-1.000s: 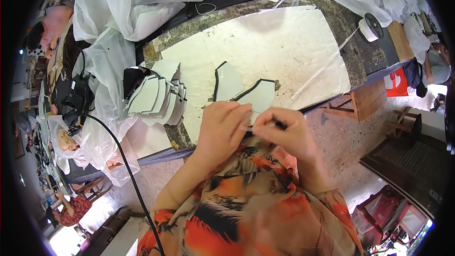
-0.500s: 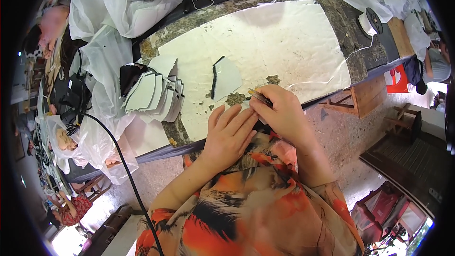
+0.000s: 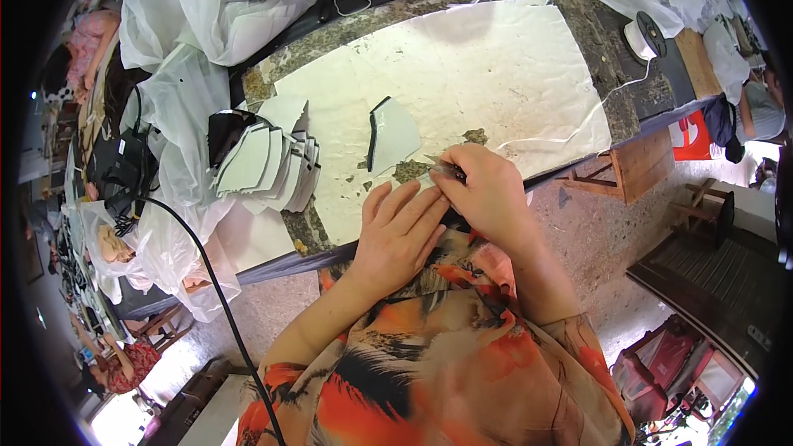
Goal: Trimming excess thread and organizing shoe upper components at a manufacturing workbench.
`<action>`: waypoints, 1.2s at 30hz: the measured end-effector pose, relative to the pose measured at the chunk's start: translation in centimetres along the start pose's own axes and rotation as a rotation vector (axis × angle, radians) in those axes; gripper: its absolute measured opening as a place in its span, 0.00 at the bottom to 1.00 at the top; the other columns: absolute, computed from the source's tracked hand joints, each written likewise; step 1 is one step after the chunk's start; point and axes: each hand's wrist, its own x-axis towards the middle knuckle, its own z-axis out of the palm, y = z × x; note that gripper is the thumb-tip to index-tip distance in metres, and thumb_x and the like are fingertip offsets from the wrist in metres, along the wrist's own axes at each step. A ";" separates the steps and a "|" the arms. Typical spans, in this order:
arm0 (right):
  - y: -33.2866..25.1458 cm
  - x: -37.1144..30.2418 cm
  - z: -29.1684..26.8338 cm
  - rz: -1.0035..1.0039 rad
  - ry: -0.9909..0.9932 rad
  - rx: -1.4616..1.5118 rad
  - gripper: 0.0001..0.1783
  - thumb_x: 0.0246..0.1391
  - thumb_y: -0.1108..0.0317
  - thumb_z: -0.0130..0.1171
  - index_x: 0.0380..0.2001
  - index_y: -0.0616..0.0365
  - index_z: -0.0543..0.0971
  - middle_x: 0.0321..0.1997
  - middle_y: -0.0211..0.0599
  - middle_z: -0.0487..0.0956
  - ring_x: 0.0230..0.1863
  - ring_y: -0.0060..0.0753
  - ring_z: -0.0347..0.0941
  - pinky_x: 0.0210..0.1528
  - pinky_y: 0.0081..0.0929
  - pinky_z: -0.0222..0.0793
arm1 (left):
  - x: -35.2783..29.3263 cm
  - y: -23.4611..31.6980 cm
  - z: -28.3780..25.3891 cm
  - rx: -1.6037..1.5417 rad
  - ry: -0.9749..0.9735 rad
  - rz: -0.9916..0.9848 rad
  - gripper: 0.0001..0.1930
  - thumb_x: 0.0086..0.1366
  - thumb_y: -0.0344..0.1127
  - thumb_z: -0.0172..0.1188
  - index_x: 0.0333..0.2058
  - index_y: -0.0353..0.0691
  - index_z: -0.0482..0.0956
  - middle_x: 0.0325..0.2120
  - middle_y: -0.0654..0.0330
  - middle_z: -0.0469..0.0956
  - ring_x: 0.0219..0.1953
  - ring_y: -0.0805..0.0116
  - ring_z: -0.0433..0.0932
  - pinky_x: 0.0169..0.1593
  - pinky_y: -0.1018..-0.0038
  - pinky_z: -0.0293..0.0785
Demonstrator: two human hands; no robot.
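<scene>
My left hand [image 3: 398, 235] lies palm down at the near edge of the work surface, fingers stretched out. Its fingertips rest by a pale piece [image 3: 426, 182], mostly hidden under the hands. Close beside it, my right hand [image 3: 481, 192] is closed round a small, dark, pointed metal tool [image 3: 450, 171]; its exact kind I cannot make out. Just beyond the hands lies a light grey cut panel [image 3: 398, 139] with a black strip along its left edge. To the left, similar black-edged panels [image 3: 266, 163] are piled in an overlapping stack.
A stained white sheet [image 3: 487, 58] covers the worn board. A spool of white ribbon [image 3: 643, 38] stands at the far right, its tail trailing across the sheet. Translucent plastic [image 3: 178, 107] drapes the left and far sides. A black cable [image 3: 216, 281] hangs at the left. A wooden stool [image 3: 624, 173] stands right.
My right hand has turned slightly, and the tool in it now lies lower and flatter. The left hand stays in place. A person at the far left has shifted.
</scene>
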 end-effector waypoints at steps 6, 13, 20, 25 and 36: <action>-0.5 -0.2 0.2 0.034 0.021 -0.018 0.10 0.54 0.65 0.64 0.35 0.60 0.78 0.34 0.44 0.79 0.36 0.52 0.77 0.37 0.39 0.72 | -0.4 -0.1 0.5 -0.020 0.042 -0.029 0.20 0.62 0.37 0.66 0.53 0.44 0.80 0.57 0.56 0.74 0.60 0.55 0.69 0.66 0.53 0.58; -0.3 -0.3 0.1 0.006 0.019 -0.050 0.10 0.54 0.65 0.63 0.35 0.59 0.78 0.35 0.43 0.80 0.36 0.52 0.78 0.37 0.39 0.73 | -0.2 0.2 0.8 0.067 0.031 -0.093 0.20 0.62 0.37 0.66 0.54 0.48 0.80 0.61 0.53 0.72 0.63 0.53 0.67 0.67 0.53 0.55; -0.1 -0.1 -1.6 0.061 0.047 0.069 0.10 0.56 0.66 0.64 0.37 0.61 0.78 0.33 0.45 0.81 0.34 0.49 0.78 0.37 0.35 0.74 | -0.2 0.4 0.9 0.157 0.000 -0.099 0.20 0.63 0.41 0.65 0.54 0.50 0.79 0.60 0.56 0.73 0.62 0.56 0.69 0.67 0.53 0.55; 0.5 -0.2 -2.0 0.048 0.084 0.044 0.09 0.56 0.68 0.63 0.37 0.61 0.78 0.32 0.47 0.81 0.34 0.49 0.78 0.37 0.35 0.74 | 0.1 0.9 0.5 0.173 -0.040 -0.142 0.25 0.63 0.47 0.66 0.56 0.46 0.77 0.62 0.57 0.72 0.64 0.55 0.67 0.68 0.54 0.55; 0.7 -0.3 -1.8 0.038 0.086 0.023 0.09 0.54 0.70 0.64 0.34 0.62 0.76 0.31 0.47 0.80 0.33 0.52 0.77 0.37 0.36 0.73 | 1.0 1.5 0.3 0.221 -0.039 -0.163 0.30 0.65 0.52 0.63 0.62 0.43 0.75 0.59 0.58 0.74 0.61 0.57 0.69 0.66 0.55 0.57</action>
